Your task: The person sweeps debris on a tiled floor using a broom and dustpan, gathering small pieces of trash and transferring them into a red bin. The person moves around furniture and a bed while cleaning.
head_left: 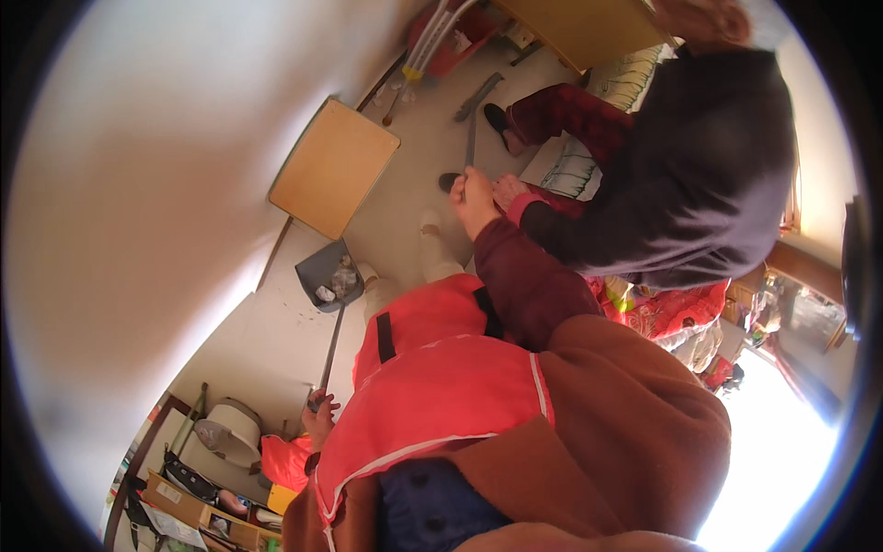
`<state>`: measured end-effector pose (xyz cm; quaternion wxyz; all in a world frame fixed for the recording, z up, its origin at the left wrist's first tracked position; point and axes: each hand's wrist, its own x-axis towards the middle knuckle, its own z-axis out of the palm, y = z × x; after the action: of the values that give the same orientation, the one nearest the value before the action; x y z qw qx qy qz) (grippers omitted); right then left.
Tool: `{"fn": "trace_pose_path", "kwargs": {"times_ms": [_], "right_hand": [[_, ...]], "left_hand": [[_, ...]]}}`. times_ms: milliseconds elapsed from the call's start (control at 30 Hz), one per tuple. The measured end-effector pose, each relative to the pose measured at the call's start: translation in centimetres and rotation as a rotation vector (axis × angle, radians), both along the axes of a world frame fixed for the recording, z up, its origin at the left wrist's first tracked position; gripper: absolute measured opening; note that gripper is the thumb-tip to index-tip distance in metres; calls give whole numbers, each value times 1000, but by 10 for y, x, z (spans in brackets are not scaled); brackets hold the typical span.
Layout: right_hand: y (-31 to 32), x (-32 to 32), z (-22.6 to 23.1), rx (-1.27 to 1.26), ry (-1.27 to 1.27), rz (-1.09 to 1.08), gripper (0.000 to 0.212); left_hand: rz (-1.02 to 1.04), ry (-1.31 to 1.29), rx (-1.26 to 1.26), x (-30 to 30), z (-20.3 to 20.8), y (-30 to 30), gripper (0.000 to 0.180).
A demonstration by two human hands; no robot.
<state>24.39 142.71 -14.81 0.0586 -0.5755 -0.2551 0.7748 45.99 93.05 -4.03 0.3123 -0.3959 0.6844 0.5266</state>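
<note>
My left hand (319,416) is closed round the long handle of a grey dustpan (311,267). Crumpled pale litter (340,283) lies in its pan, near my shoes. Out in front, my right hand (475,201) grips the stick of a broom (472,147), whose grey head (479,97) rests on the floor at the far side. Just right of that hand is another person's hand (509,191), and whether it touches mine or the broom I cannot tell.
A person in a dark jacket (681,175) sits on a bed (566,175) at the right, feet by the broom. A wooden-topped stool or small table (336,168) stands by the left wall. Crutches (428,51) and a red bin (469,37) are beyond. A white bucket-like container (235,431) stands lower left.
</note>
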Motion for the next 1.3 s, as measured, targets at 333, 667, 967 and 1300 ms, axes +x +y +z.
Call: {"fn": "trace_pose_path", "kwargs": {"times_ms": [333, 667, 967, 1300], "right_hand": [[85, -78, -64, 246, -97, -125, 1], [221, -100, -202, 528, -350, -1, 8], [308, -112, -214, 1709, -783, 1923, 6], [274, -80, -243, 1599, -451, 2127, 3]], "left_hand": [[174, -45, 44, -24, 10, 46, 24], [204, 20, 4, -27, 10, 85, 16], [209, -91, -112, -43, 26, 100, 23], [193, -87, -101, -53, 22, 107, 22]]}}
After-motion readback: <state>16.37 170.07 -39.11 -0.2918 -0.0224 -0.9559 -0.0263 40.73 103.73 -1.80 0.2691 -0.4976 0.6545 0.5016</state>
